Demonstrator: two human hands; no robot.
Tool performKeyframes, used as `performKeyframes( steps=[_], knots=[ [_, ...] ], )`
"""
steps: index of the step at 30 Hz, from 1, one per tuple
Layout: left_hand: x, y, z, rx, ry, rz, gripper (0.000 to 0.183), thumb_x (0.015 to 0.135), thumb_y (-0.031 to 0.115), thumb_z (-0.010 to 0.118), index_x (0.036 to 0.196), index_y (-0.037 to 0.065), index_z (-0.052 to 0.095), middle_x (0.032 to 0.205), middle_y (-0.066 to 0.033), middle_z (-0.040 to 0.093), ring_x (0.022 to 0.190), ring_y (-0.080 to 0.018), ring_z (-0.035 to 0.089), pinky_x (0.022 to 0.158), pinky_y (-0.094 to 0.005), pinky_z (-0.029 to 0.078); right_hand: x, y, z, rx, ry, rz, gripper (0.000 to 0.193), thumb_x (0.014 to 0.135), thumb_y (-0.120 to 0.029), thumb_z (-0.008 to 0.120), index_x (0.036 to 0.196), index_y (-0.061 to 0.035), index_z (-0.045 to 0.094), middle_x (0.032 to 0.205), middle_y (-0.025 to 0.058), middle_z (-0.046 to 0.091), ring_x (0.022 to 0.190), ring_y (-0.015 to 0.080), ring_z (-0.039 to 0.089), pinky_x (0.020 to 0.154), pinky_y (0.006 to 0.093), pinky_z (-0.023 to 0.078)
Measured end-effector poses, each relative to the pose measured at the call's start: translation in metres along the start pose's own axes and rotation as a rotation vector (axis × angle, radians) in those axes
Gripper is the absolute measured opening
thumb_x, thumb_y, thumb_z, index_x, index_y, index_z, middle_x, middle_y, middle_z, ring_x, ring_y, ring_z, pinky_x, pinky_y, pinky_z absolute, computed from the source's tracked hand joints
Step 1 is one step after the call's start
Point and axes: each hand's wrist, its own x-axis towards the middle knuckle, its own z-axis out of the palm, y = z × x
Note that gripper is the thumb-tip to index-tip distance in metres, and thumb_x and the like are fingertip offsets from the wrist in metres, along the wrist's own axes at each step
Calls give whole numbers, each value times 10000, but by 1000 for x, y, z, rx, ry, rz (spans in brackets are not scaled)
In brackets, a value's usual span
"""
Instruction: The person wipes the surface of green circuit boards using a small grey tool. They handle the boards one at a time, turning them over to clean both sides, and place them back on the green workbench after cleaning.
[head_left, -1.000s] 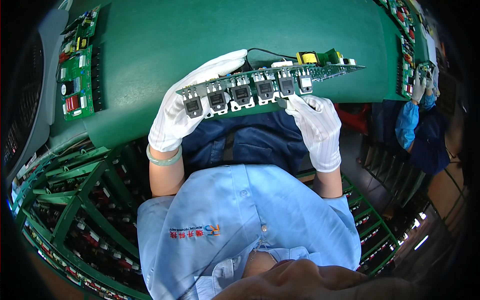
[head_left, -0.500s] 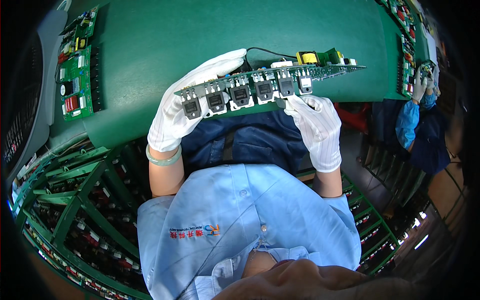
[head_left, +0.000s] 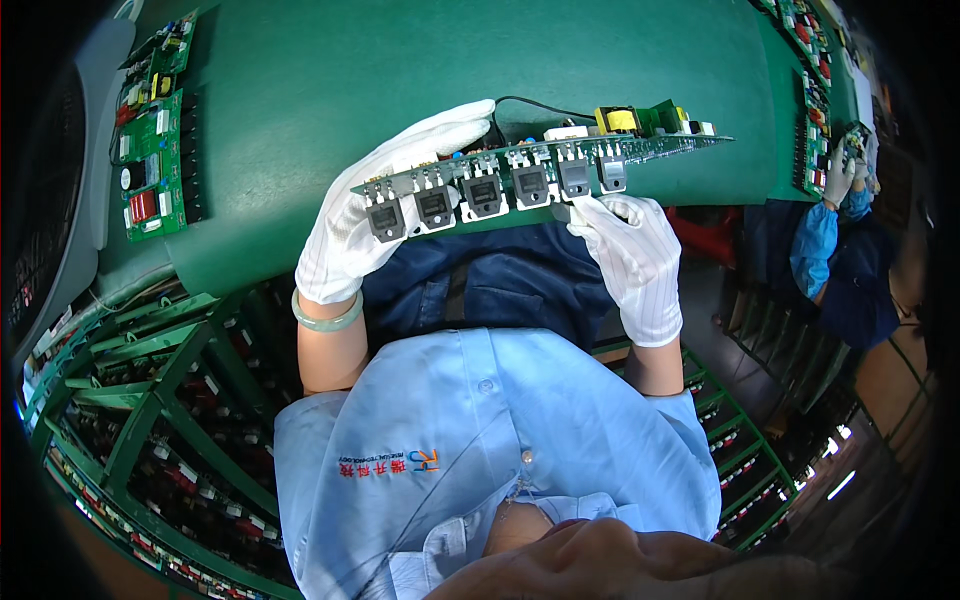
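A green circuit board (head_left: 640,147) is held up on edge above the front of the green table. A row of black power transistors (head_left: 485,196) hangs on its near side, several with white pieces behind them. My gloved left hand (head_left: 350,225) grips the board's left end, with its fingers stretched behind it and the thumb side in front. At the lower tip of a transistor right of the middle, my gloved right hand (head_left: 630,245) is closed in a pinch. What lies between those fingertips is too small to make out. A yellow transformer (head_left: 618,121) and a black wire (head_left: 540,101) show behind the board's top edge.
More circuit boards (head_left: 150,170) lie at the table's left edge, and others (head_left: 815,110) at its right. A grey fan-like housing (head_left: 60,180) stands far left. Green racks (head_left: 150,400) filled with boards flank me below. A co-worker's gloved hands (head_left: 845,170) work at far right.
The board has tilted very slightly, so light falls differently on the transistors at its right end. Both hands keep almost the same place and grip.
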Motion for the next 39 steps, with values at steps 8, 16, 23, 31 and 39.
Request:
performKeyframes(
  steps=[8, 16, 23, 31, 39],
  knots=[
    [1, 2, 1, -10, 15, -36, 692, 880, 454, 601, 1320, -74, 521, 1361, -269, 508, 1235, -357, 532, 1044, -445, 401, 0, 0, 0, 21, -2, 18, 340, 713, -71, 713, 1053, -77, 723, 922, 110, 640, 824, 291, 610, 721, 379, 498],
    [4, 9, 2, 97, -27, -106, 973, 852, 747, 356, 1311, -95, 519, 1394, -272, 474, 1293, -350, 477, 1073, -434, 354, -2, 0, 1, -4, 2, 14, 322, 718, -71, 705, 1039, -74, 724, 926, 109, 642, 832, 290, 611, 719, 378, 497],
    [2, -2, -2, -10, -18, 19, 642, 874, 385, 615, 1327, -61, 524, 1354, -284, 508, 1264, -381, 506, 1064, -470, 381, -1, -2, 2, 14, 3, 25, 326, 713, -76, 714, 1038, -84, 727, 928, 102, 645, 832, 282, 616, 723, 375, 502],
    [1, 1, -1, -27, -18, 9, 615, 874, 359, 622, 1334, -38, 528, 1360, -284, 504, 1279, -387, 492, 1073, -483, 369, -1, -7, 3, -24, 31, 27, 336, 715, -76, 725, 1051, -87, 727, 925, 94, 646, 832, 275, 616, 727, 367, 506],
    [-1, -7, -7, -8, -64, 65, 552, 902, 283, 612, 1362, -5, 510, 1377, -283, 486, 1292, -389, 476, 1079, -481, 364, -1, -4, 3, 9, 31, 20, 363, 705, -66, 737, 1067, -81, 724, 915, 95, 642, 809, 278, 608, 716, 371, 500]
  ],
)
